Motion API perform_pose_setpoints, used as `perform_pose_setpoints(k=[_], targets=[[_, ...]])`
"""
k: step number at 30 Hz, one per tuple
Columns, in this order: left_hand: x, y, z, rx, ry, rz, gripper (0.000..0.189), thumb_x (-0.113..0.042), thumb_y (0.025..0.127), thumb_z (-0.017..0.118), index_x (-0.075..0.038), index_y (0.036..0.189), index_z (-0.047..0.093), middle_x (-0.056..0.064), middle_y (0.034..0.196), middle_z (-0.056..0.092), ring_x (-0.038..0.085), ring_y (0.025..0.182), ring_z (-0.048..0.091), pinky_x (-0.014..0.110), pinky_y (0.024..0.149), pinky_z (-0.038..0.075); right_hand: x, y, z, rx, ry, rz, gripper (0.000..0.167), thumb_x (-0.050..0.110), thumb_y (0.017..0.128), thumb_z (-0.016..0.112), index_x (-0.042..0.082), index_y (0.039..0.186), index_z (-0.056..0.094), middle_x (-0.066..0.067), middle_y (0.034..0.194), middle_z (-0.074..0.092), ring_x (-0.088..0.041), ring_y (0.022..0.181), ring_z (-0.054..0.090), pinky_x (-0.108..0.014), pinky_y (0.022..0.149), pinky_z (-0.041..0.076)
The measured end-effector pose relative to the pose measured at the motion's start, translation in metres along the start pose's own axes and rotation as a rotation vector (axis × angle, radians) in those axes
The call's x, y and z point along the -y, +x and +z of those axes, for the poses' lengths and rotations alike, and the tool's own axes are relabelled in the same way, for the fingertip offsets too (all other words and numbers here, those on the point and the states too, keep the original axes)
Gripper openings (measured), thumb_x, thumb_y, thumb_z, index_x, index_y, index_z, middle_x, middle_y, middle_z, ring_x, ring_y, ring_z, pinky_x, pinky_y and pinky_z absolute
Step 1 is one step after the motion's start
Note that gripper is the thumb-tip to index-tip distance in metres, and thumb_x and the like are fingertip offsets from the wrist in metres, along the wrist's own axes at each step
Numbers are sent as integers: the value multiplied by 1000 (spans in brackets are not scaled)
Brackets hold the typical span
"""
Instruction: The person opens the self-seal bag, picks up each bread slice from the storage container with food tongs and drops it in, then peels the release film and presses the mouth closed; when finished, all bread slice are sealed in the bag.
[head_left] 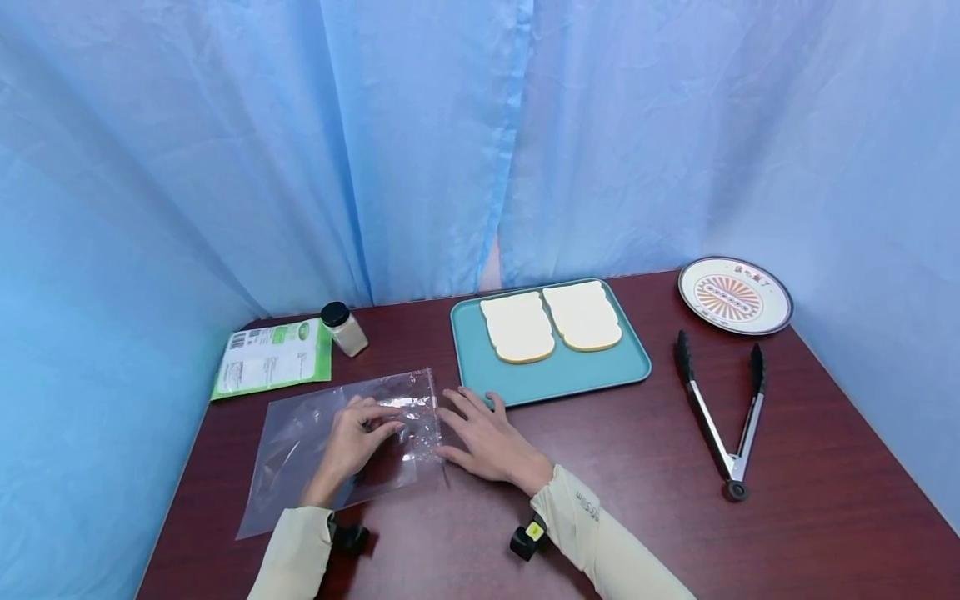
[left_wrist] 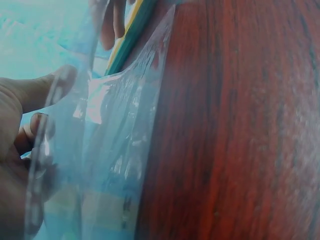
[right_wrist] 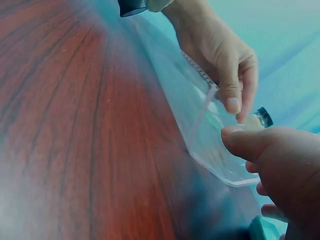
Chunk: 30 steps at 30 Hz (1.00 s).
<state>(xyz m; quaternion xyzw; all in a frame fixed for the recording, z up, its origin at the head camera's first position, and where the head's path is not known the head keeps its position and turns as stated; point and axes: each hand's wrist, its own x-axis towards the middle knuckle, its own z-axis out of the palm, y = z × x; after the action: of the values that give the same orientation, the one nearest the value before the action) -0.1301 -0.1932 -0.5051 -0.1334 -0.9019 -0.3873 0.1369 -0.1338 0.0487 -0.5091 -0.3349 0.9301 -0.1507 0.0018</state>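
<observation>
A clear plastic bag [head_left: 300, 442] lies on the table at the left, its mouth edge toward the right. My left hand [head_left: 356, 442] pinches the bag's upper layer near that edge with thumb and forefinger. In the right wrist view the bag's mouth [right_wrist: 215, 172] gapes, with the left hand [right_wrist: 227, 70] above it. My right hand [head_left: 487, 442] is at the mouth edge, fingers spread and bent a little; its thumb [right_wrist: 245, 142] is close to the film, and whether it touches is unclear. In the left wrist view the film [left_wrist: 115, 145] stands up from the table.
Behind the right hand, a teal tray [head_left: 555, 379] bears two bread slices [head_left: 517, 325]. A black-capped jar [head_left: 345, 329] and a green-and-white packet [head_left: 270, 357] stand at the back left. Spread tongs [head_left: 708, 421] lie at right, near a patterned plate [head_left: 765, 312]. Blue curtains surround the table.
</observation>
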Motion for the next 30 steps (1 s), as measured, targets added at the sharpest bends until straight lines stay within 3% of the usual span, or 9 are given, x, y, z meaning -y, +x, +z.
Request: perform_pose_setpoints(k=[6,17,22,30], targets=[[3,-1,2,-33,-17,38,15,-4,71,86,-5,85,81,-5,60,51,2,65,35,20,58,32,-8,-13,-10,-48,47,5,55,47,98,60,17,144,53,-11,158,42,-32,147,37,-64,111,28],[5,-1,0,-49,-52,41,12,-4,71,87,-9,80,80,-8,59,50,4,65,38,18,58,33,-30,-54,-32,-162,6,45,52,41,94,68,15,138,59,-13,152,50,-36,142,44,-65,106,31],[3,0,-2,-39,-54,21,11,-5,72,86,-10,80,80,-8,60,51,8,65,40,19,58,34,-46,-74,-41,-201,-39,118,50,43,95,67,15,136,60,-13,149,52,-33,140,45,-63,105,32],[4,-1,-1,-33,-49,29,11,-4,72,86,-10,79,80,-8,60,53,5,66,39,16,59,33,-70,-105,-47,-251,0,272,52,37,91,73,10,133,62,-16,148,51,-35,139,46,-65,103,32]])
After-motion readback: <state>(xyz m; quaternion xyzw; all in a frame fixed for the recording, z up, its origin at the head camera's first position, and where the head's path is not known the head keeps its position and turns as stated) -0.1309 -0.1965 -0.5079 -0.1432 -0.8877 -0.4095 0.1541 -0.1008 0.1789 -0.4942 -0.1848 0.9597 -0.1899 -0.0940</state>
